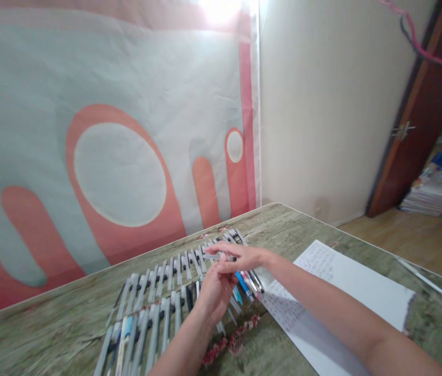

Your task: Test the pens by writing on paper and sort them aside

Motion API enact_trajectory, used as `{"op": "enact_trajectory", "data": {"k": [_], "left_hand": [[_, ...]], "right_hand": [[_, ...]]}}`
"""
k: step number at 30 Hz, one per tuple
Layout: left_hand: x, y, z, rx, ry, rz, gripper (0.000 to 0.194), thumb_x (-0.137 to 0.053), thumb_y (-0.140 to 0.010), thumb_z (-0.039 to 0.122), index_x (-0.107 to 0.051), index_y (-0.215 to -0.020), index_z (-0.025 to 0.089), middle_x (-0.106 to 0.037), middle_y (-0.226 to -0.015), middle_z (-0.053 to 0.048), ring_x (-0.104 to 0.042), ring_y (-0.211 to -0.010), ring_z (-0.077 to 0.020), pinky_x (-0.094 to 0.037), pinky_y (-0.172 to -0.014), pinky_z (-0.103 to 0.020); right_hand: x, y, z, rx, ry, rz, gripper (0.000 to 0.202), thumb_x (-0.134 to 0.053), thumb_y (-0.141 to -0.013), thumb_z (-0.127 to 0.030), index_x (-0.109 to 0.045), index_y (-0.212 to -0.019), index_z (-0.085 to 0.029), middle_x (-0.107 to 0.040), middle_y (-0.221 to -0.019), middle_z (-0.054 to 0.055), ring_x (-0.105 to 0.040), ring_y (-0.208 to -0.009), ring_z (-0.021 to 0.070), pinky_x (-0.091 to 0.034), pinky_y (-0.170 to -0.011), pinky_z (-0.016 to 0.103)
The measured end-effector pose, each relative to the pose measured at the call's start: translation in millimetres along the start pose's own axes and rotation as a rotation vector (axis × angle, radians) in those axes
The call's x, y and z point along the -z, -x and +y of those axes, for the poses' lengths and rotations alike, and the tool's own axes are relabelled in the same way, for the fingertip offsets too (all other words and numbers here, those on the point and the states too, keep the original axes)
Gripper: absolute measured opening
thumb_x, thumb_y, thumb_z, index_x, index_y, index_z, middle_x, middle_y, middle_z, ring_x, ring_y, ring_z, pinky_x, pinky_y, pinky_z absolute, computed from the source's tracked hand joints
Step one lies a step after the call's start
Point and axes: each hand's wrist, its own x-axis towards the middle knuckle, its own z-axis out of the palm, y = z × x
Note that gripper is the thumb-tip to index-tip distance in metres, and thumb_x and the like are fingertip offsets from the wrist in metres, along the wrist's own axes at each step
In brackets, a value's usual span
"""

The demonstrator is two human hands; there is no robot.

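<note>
Over the rows of pens, my two hands meet at a slim clear pen [212, 256] with a dark end. My right hand [240, 256] reaches across from the right, fingers closed around the pen from above. My left hand [217, 292] is turned palm inward below it, fingers curled and fingertips pinching at the pen's middle; part of its grip is hidden by the right hand. Beneath and beside the hands lie two rows of pens: clear-barrelled pens with dark grips [152, 284] at the back, and a front row [152, 334]. Blue pens [243, 286] lie right of my left hand.
A handwritten white sheet [365, 292] lies on the wood-patterned table [279, 224], partly under my right forearm. A silvery pen-like stick [436, 287] rests near the right edge. A printed banner [119, 172] hangs behind the table; a brown door [413, 115] stands at the right.
</note>
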Motion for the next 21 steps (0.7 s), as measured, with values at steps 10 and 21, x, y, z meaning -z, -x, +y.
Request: {"op": "enact_trajectory", "data": {"k": [10,21], "left_hand": [[-9.1,23,-7,-0.207,-0.769,-0.261,0.036,-0.042,-0.079,0.044,-0.057,-0.098,0.018,-0.058,-0.095,-0.009,-0.053,-0.088,-0.0192,-0.038,-0.081,-0.031],[1.7,40,-40,-0.604,-1.951,-0.578,0.044,-0.035,-0.083,0.043,-0.043,-0.120,0.021,-0.043,-0.127,-0.007,-0.021,-0.125,-0.0237,-0.009,-0.102,-0.047]], "right_hand": [[30,4,-13,-0.091,-0.118,0.412,0.060,-0.020,-0.083,-0.056,-0.056,-0.106,-0.013,-0.058,-0.061,0.002,-0.053,-0.058,0.0110,-0.045,-0.061,0.025],[53,77,-9,-0.320,0.423,0.245,0.036,-0.039,-0.084,-0.037,-0.052,-0.113,-0.021,-0.065,-0.088,0.004,-0.059,-0.082,0.0174,-0.043,-0.075,0.031]]}}
